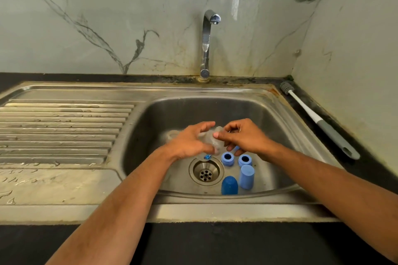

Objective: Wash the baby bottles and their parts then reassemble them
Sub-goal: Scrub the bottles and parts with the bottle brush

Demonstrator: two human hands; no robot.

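Both hands meet over the steel sink basin (163, 114). My left hand (189, 142) grips a clear, soft bottle part (210, 139), and my right hand (243, 137) pinches the same piece from the right. The piece is blurred, so I cannot tell which part it is. On the basin floor stand two light blue screw rings (227, 159) (245, 159), a light blue cap (247, 176) and a dark blue cap (229, 185). A small blue bit (207, 157) lies by the drain (206, 173).
The chrome tap (206, 43) rises behind the basin; no water shows. A bottle brush (316, 118) with a white and grey handle lies on the dark counter at the right. The ribbed, wet drainboard (60, 131) spreads left. A marble wall closes the back and right.
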